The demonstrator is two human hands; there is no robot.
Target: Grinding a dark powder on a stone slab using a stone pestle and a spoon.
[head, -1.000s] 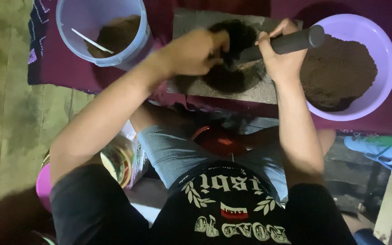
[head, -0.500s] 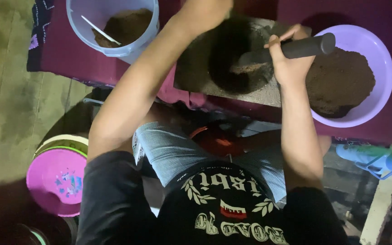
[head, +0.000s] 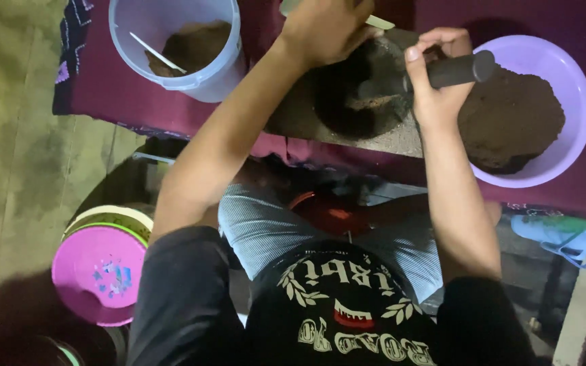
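Right now the right hand (head: 435, 81) is wrapped tight around a dark pestle (head: 442, 71), fingers curled over the top of the handle and the thumb pressed along its near side. The handle's blunt end sticks out past the fist toward the purple bowl (head: 564, 68), while the working end slants down from the grip into the dark hollow of a stone mortar (head: 364, 102), where brown grit shows under its tip. The mortar lies between the two hands, on a grey slab (head: 401, 139) that rests on the maroon cloth (head: 103, 88).

The left hand (head: 327, 27) sits at the far rim of the mortar, just across the hollow from the pestle grip. Its fingers are bent downward and closed over something pale and flat, a thin stick (head: 378, 22) that pokes out from under the knuckles; whether the hand truly pinches it or only rests on it cannot be told from this angle.

Beyond the right fist, touching nothing of it, the purple bowl holds a heap of brown powder (head: 510, 118). Well away on the other side of the left forearm stands a white bucket (head: 218, 68) with more brown powder and a pale stick leaning inside. Nearer the body, below the left elbow, a pink lid (head: 100, 274) lies on the floor.
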